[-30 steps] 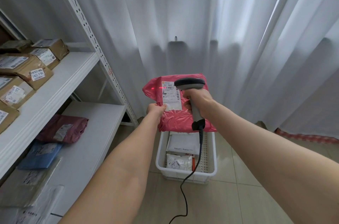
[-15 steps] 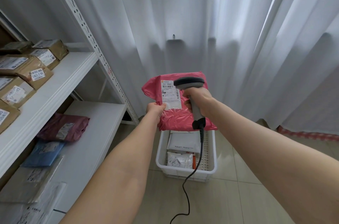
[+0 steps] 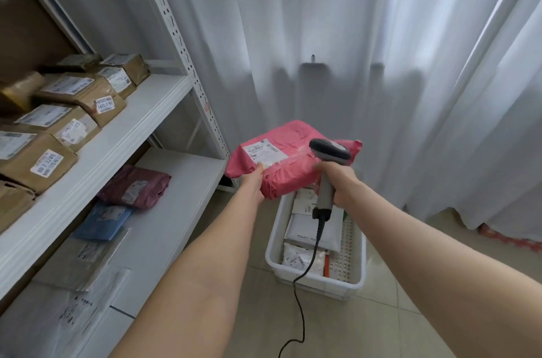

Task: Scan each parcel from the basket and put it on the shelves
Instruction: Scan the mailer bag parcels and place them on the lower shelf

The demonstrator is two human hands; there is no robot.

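We find the task partly done. The shelves (image 3: pixel 140 111), left of the basket (image 3: pixel 356 264), already carry brown boxes (image 3: pixel 88 96) and soft mailers (image 3: pixel 135 186). Several white parcels (image 3: pixel 302 228) lie in the basket, and we judge them unscanned.

The pink parcel (image 3: pixel 293 170) is held above the basket's far end, label up. The left hand (image 3: pixel 253 181) grips its near left edge, arm extended. The right hand (image 3: pixel 341 184) is closed round the handle of the scanner (image 3: pixel 330 151), whose head sits over the parcel. The cable (image 3: pixel 302 299) hangs down across the basket. We cannot tell whether this parcel has registered.
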